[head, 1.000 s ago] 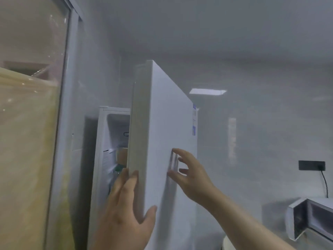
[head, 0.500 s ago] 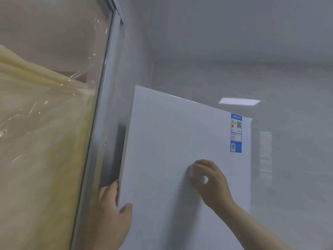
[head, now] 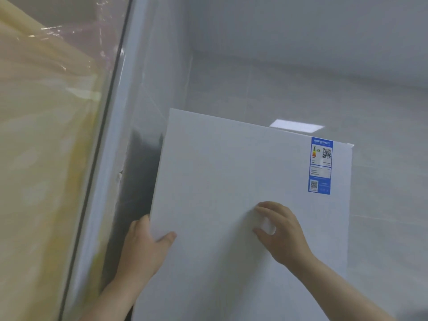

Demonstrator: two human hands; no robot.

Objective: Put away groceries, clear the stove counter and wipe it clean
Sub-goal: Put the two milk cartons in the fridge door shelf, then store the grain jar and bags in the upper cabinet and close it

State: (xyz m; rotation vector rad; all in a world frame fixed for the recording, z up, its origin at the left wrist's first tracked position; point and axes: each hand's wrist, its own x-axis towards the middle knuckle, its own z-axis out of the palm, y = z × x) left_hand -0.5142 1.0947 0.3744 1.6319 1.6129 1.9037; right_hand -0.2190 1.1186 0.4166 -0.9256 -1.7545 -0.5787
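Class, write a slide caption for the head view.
Left hand grips the edge of the fridge door; right hand touches its front, below the blue label.

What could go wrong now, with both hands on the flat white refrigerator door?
1. The left hand grips the flat white refrigerator door at its left edge, its fingers curled behind it; they might be pinched if the door shuts fully.
2. The right hand touches the door only with curled fingers near the middle, so the push may be weak and the door might not seal; the seam is hidden from this view.
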